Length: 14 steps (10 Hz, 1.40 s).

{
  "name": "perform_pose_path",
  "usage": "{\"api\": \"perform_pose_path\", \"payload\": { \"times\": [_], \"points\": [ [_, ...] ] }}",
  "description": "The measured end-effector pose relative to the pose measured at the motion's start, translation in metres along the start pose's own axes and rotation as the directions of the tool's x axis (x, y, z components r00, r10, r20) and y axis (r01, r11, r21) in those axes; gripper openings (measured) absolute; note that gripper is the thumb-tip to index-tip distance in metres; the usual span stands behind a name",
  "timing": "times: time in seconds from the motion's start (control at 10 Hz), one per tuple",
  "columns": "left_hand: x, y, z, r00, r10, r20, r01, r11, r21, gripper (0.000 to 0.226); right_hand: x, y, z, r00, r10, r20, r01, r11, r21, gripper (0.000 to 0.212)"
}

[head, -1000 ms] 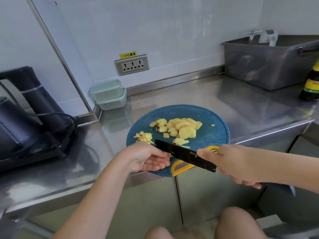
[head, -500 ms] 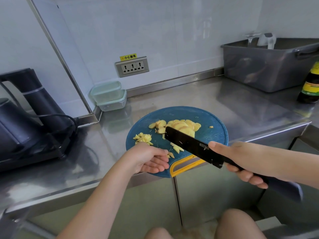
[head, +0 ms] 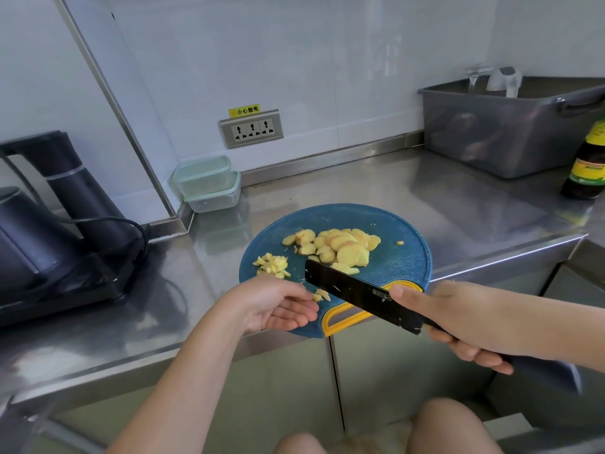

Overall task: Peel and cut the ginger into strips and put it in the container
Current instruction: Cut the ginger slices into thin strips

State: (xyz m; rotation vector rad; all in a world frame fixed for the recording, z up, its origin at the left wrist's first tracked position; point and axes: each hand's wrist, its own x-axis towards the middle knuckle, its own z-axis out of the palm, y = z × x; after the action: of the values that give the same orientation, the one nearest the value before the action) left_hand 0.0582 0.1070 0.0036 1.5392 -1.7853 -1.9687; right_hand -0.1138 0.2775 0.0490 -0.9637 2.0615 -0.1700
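A round blue cutting board [head: 406, 267] with a yellow handle lies at the counter's front edge. On it sit a pile of ginger slices [head: 340, 245], a small heap of cut ginger strips [head: 271, 265] to the left, and a few bits [head: 320, 294] near my fingers. My right hand [head: 458, 322] grips a black knife [head: 363, 294], blade tilted over the board's near side, forefinger on the blade's flat. My left hand [head: 275, 306] lies at the board's near left edge, fingers relaxed and pointing right, holding nothing. Two stacked clear containers [head: 208, 183] stand at the back left.
A black kettle and base [head: 49, 234] with a cord fill the left counter. A grey plastic bin [head: 510, 126] sits at the back right, with a dark sauce bottle [head: 587, 165] beside it. A wall socket [head: 251, 128] is behind. My knees are below the counter edge.
The knife was lifted and swung from the board's near edge to a tilt over the ginger slices, then lowered a little. My left hand stayed at the board's near left edge.
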Motion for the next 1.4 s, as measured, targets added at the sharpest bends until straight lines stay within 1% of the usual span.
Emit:
{"api": "perform_pose_path", "payload": {
  "times": [0.2, 0.3, 0.4, 0.5, 0.6, 0.7, 0.9, 1.0, 1.1, 1.2, 1.3, 1.4],
  "points": [
    [0.001, 0.000, 0.000, 1.000, 0.001, -0.001, -0.001, 1.000, 0.001, 0.014, -0.001, -0.006, 0.001, 0.998, 0.039, 0.043, -0.038, 0.999, -0.030, 0.063],
    [0.001, 0.000, 0.001, 1.000, -0.002, -0.003, 0.002, 1.000, 0.005, 0.013, 0.000, -0.006, 0.000, 0.999, 0.001, 0.039, 0.000, 1.000, -0.025, 0.064],
    [0.001, 0.000, 0.001, 1.000, -0.006, -0.002, 0.006, 1.000, 0.008, 0.013, -0.004, 0.001, -0.004, 0.996, -0.077, 0.038, 0.075, 0.996, 0.043, 0.063],
    [0.002, 0.001, 0.002, 1.000, -0.005, -0.002, 0.005, 1.000, 0.008, 0.013, -0.008, 0.008, -0.007, 0.983, -0.183, 0.017, 0.178, 0.972, 0.154, 0.058],
    [0.002, 0.001, 0.001, 1.000, -0.008, -0.001, 0.008, 1.000, 0.010, 0.012, -0.011, 0.010, -0.010, 0.981, -0.187, 0.051, 0.174, 0.965, 0.196, 0.057],
    [0.004, 0.001, 0.000, 1.000, -0.016, -0.001, 0.016, 1.000, 0.020, 0.012, -0.016, 0.010, -0.015, 0.980, -0.180, 0.082, 0.157, 0.960, 0.233, 0.057],
    [0.005, 0.005, 0.001, 0.999, -0.038, 0.002, 0.038, 0.998, 0.049, 0.012, -0.013, 0.009, -0.014, 0.983, -0.168, 0.074, 0.153, 0.972, 0.179, 0.057],
    [0.005, 0.007, 0.001, 0.999, -0.045, 0.000, 0.045, 0.997, 0.065, 0.011, -0.008, 0.011, -0.013, 0.983, -0.165, 0.080, 0.147, 0.970, 0.193, 0.057],
    [0.006, 0.008, 0.001, 0.999, -0.047, 0.000, 0.047, 0.996, 0.075, 0.011, -0.003, 0.011, -0.010, 0.981, -0.176, 0.084, 0.149, 0.955, 0.258, 0.057],
    [0.006, 0.008, 0.000, 0.999, -0.045, 0.006, 0.044, 0.996, 0.083, 0.011, 0.009, 0.009, -0.008, 0.980, -0.149, 0.130, 0.112, 0.960, 0.257, 0.058],
    [0.007, 0.008, 0.000, 0.999, -0.041, 0.013, 0.039, 0.995, 0.096, 0.011, 0.018, -0.001, -0.005, 0.973, -0.007, 0.230, -0.025, 0.990, 0.137, 0.068],
    [0.007, 0.007, -0.001, 0.999, -0.039, 0.021, 0.037, 0.993, 0.108, 0.012, 0.033, -0.006, -0.004, 0.965, 0.003, 0.262, -0.026, 0.996, 0.085, 0.070]
  ]
}}
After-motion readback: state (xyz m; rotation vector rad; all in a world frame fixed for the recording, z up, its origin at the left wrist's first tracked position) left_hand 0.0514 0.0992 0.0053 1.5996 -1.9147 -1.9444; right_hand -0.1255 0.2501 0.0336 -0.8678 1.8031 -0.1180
